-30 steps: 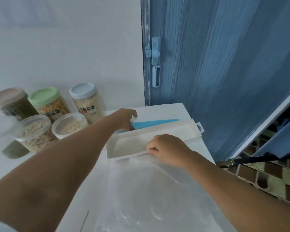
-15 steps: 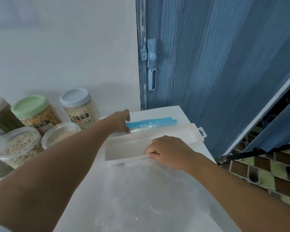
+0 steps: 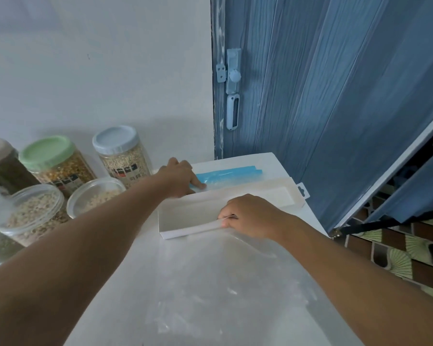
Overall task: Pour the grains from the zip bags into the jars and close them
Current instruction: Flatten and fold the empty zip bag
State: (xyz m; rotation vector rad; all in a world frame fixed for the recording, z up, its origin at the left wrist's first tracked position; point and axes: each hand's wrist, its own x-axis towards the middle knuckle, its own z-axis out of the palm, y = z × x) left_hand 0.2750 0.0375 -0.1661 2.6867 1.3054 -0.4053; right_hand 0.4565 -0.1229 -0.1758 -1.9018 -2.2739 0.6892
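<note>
1. Right hand (image 3: pixel 253 216) pinching the top edge of a clear zip bag (image 3: pixel 210 283) lying on the white table (image 3: pixel 235 161); fingertips hiding under the knuckles.
2. Left hand (image 3: pixel 179 176) pressing on blue-edged zip bags (image 3: pixel 233 171) behind the open white box (image 3: pixel 185 216); number of bags unclear, grip impossible to tell.
3. Five jars showing at left: three lidded (image 3: pixel 123 151), two open (image 3: pixel 95 196), leftmost ones partly cropped.

Dark labels sit on the green-lidded jar (image 3: pixel 58 168) and the blue-lidded jar (image 3: pixel 124 156), far left; their print seems too blurred to read.
</note>
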